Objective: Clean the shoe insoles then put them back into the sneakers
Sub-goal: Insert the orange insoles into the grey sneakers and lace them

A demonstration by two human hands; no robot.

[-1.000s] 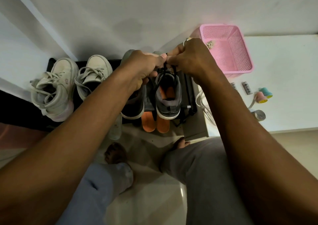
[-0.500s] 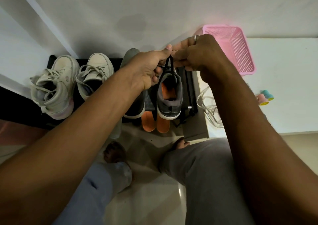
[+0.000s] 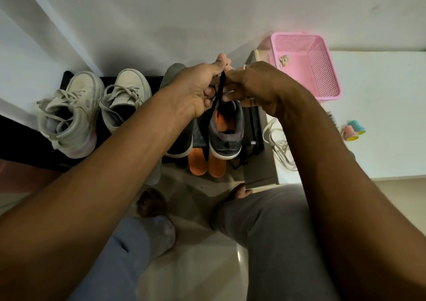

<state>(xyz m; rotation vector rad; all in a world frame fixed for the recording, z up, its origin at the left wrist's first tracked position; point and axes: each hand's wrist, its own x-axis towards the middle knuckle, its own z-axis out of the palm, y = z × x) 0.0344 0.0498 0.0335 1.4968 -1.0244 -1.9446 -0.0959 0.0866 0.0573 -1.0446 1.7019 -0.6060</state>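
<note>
— Grip first?
— Pinching the black lace [image 3: 220, 91] from both sides: left hand [image 3: 196, 86] with thumb up and fingers curled, right hand [image 3: 255, 84] with fingertips closed on the same strand. Nearly touching each other over it. Holding nothing else.
— Below the lace?
— Leading straight down into the dark grey sneaker [image 3: 227, 139], right under the hands, heel toward the camera. Cannot tell whether lifted or standing. Showing an orange insole [image 3: 222, 123] inside the opening.
— Its mate?
— Second grey sneaker [image 3: 175, 73] just beside it on the left, mostly hidden behind the left forearm.
— At the heels?
— Two orange flat pieces [image 3: 197, 164], side by side, poking out from under both sneakers. Cannot tell whether insoles or slippers.
— Farther out?
— Left: two white sneakers [image 3: 69, 114], laces loose, on a black mat [image 3: 13, 139]. Right: white cable [image 3: 279, 144] on a pale ledge, pink basket [image 3: 327, 70] against the wall, pink and teal spools [image 3: 352, 131] well apart from the shoes.
</note>
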